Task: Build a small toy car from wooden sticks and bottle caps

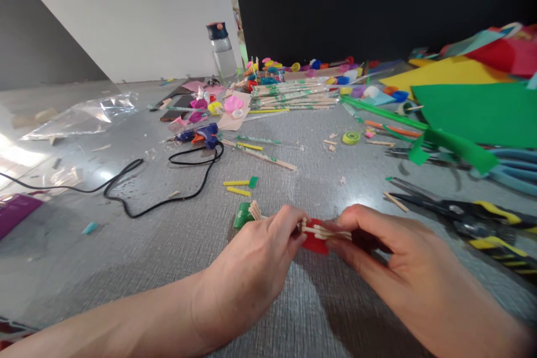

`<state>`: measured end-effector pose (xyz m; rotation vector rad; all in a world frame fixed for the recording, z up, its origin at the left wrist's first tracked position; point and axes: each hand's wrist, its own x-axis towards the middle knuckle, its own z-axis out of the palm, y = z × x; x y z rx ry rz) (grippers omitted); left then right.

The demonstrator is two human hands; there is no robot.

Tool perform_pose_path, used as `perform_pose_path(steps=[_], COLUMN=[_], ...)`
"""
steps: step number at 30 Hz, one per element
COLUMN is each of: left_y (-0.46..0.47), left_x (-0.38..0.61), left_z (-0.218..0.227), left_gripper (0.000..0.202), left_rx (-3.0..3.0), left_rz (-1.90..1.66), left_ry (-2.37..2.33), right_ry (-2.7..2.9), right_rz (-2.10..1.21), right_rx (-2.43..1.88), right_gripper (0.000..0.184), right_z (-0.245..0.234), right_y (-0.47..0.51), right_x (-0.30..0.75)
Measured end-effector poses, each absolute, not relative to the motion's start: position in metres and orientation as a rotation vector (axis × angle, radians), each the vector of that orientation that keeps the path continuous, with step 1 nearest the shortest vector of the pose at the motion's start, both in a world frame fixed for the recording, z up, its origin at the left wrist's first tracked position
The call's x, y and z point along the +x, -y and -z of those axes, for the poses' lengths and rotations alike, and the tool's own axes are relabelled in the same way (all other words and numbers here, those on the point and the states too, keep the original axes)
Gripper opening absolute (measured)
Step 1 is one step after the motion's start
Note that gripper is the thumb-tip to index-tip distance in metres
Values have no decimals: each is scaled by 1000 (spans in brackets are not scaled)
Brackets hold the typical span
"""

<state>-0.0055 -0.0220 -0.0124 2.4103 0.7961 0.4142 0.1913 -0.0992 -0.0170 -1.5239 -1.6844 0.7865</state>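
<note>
My left hand (255, 254) is closed, its thumb and forefinger pinching the left side of a small craft piece made of pale wooden sticks (312, 230) and a red plastic part (315, 244). From the right, my right hand (394, 251) pinches the other ends of the sticks between thumb and fingers. The red part shows between the two hands, behind and below the sticks. Beyond my left knuckles, more stick ends (255, 210) and a green rounded piece (243, 216) stick out; whether they join the held piece is hidden.
A blue glue gun (205, 134) with a black cord (130, 215) lies to the left. Yellow-handled pliers (461, 215) and blue-handled scissors (514, 170) lie right. Wrapped sticks (293, 95), a water bottle (223, 53), green sheets (478, 114) and coloured caps are behind.
</note>
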Motion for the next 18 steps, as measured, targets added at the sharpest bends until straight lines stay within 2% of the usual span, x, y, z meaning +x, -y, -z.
perform_pose_path(steps=[18], left_y=[19], left_x=[-6], left_z=[15], left_gripper=[11], left_rx=[2405], left_rz=[-447], left_ry=[-748], right_ry=[1697], right_rz=[-704], right_rx=[-1496], right_gripper=[19], right_z=[20], right_y=[100], right_x=[193])
